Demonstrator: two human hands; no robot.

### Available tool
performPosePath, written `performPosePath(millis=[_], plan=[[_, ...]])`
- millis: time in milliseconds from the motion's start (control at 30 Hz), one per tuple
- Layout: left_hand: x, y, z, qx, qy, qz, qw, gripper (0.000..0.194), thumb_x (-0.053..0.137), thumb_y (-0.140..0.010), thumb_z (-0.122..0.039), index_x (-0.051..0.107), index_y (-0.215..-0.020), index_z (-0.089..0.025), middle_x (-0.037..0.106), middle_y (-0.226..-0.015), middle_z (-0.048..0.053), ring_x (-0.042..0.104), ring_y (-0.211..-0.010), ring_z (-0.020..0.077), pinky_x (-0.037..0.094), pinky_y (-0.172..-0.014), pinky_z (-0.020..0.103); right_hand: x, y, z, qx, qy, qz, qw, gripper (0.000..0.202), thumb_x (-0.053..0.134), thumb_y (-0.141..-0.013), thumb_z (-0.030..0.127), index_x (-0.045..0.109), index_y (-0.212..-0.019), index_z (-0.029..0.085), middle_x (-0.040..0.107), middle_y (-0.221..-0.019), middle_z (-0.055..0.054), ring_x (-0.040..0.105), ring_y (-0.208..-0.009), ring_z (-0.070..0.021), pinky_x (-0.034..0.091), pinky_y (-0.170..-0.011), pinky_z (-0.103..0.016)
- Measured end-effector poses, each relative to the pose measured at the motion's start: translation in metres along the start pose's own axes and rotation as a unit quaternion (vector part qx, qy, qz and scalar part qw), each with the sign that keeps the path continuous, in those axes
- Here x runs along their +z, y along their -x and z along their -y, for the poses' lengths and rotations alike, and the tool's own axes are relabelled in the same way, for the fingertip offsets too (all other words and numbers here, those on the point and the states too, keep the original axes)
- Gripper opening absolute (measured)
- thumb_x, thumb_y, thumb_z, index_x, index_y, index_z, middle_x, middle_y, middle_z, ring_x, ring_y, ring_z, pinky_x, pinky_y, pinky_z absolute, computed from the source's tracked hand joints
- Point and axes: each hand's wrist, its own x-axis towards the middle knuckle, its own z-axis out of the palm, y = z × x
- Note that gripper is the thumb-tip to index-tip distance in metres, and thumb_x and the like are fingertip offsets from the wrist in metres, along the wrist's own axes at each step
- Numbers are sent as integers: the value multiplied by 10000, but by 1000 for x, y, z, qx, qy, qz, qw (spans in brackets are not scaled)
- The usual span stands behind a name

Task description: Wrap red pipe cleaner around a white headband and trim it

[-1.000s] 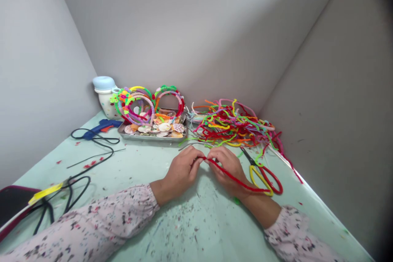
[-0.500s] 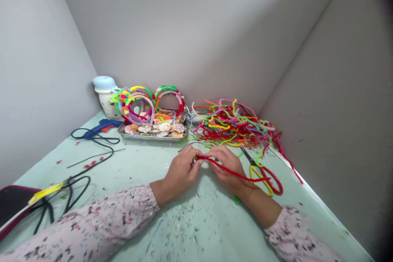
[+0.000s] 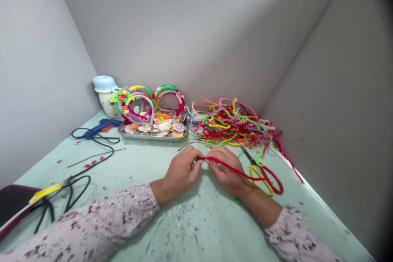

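Simply a fuzzy, bright-red pipe cleaner [image 3: 231, 168]

No readable text, brand, number or sign. Yellow tag [image 3: 46, 193] at black cable [image 3: 89, 178]: any print too small or blurred to make out.

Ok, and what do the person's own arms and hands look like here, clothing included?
Both arms wear long, pale pink sleeves with dark, red and grey flecks, gathered at the cuffs. The hands are bare, with no gloves.
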Motion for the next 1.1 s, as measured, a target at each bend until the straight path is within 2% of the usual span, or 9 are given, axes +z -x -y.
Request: performPosePath(millis=[300,633,1100], plan=[[2,1,0,-7,-8,3,1000,82,486,-831,-170,556,-875,-171,538,-813,23,481,-711,134,380,-638,249,2,0,2,43,-40,-9,998,85,547,-849,197,631,-848,206,626,-833,-46,586,-814,-184,475,-775,-333],[2,1,1,-16,-14,-3,1000,75,486,-829,-172,558,-848,-172,546,-800,21,485,-716,135,369,-622,244,1,1,0,22,-57,-10,998,117,570,-822,181,629,-919,211,637,-877,-52,600,-863,-195,489,-802,-357],[1,1,-1,-5,-27,0,1000,57,508,-793,-151,554,-820,-173,552,-778,17,495,-732,141,367,-637,250,4,2,-2,34,-35,-2,999,90,561,-816,157,626,-866,196,636,-839,-48,597,-821,-180,495,-763,-322]])
